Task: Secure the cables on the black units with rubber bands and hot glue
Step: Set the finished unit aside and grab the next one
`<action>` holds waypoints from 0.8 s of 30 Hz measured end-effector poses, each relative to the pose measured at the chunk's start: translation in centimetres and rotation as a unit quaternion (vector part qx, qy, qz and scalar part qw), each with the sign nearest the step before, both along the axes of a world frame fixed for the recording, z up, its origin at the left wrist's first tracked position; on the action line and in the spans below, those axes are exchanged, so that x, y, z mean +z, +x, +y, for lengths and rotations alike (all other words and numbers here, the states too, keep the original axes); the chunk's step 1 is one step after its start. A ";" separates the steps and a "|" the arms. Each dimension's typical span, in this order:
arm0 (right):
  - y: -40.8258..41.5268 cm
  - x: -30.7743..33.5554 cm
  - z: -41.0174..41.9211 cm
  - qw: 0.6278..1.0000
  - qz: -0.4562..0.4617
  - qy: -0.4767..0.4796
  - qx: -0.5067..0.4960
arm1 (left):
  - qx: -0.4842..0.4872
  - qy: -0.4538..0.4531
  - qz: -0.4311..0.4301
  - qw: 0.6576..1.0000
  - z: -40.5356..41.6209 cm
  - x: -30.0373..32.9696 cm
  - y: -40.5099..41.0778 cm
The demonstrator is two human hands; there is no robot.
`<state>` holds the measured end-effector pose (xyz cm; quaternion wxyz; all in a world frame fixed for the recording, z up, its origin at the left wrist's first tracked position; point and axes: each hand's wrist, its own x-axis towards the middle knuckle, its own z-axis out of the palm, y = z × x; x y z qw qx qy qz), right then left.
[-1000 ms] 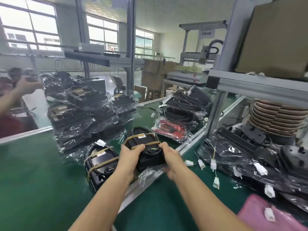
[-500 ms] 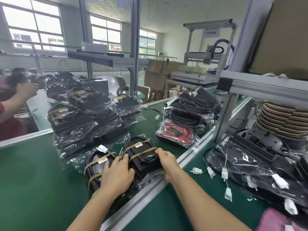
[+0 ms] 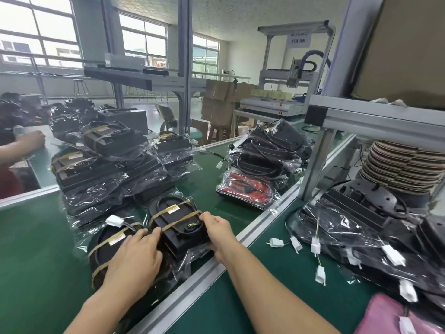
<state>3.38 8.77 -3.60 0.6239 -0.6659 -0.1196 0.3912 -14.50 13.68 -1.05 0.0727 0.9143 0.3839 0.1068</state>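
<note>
The banded black unit (image 3: 179, 227) is gripped by the right hand (image 3: 218, 231) and steadied by the flat-fingered left hand (image 3: 137, 257), so it's best kept level.

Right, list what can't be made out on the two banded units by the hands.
Head view only:
- Left unit: near half hidden under the left hand.
- Right unit: right edge covered by the right hand; hot glue, if any, too small to see.
- Labels: text too small.
- Both units' undersides: hidden.
</note>
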 end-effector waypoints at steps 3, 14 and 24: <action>0.1 -0.6 -0.6 0.999 -0.036 -0.020 -0.007 | -0.048 -0.004 0.068 0.997 -0.6 -0.7 -0.2; -0.8 1.3 -1.7 0.893 -0.363 -0.224 0.147 | -0.032 0.006 0.143 0.989 -0.1 -0.5 0.6; 0.0 3.8 -6.0 0.861 -0.436 -0.214 0.149 | -0.006 0.052 0.150 0.987 -1.9 2.0 3.2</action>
